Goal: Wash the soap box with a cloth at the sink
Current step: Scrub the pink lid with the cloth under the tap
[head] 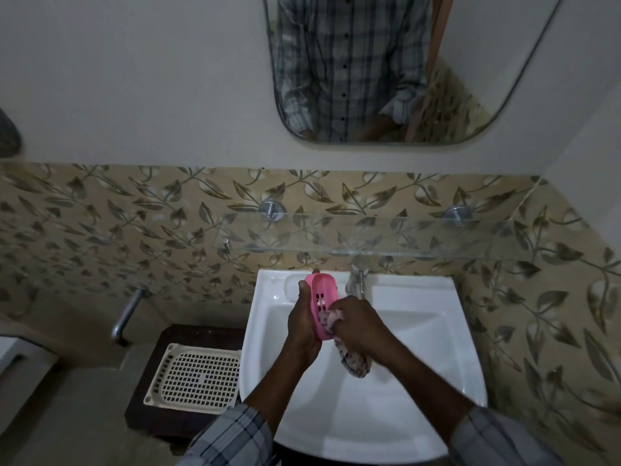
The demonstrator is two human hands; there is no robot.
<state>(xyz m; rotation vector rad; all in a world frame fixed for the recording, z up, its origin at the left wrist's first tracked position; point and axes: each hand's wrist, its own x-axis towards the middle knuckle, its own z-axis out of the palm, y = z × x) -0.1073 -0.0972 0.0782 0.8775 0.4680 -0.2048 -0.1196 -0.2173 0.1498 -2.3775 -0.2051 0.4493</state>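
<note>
The soap box (322,302) is pink. The cloth (353,359) is pale with dark speckles. The sink (420,331) is white. The basket (196,378) is cream, on a dark brown stool (158,348). Wall tiles (134,223) are beige with olive leaf patterns. The sleeves (232,438) are grey plaid.

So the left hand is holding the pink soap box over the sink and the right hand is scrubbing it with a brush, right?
Not a brush. The head view shows the right hand rubbing a patterned cloth against the pink soap box, which the left hand holds over the sink.
</note>
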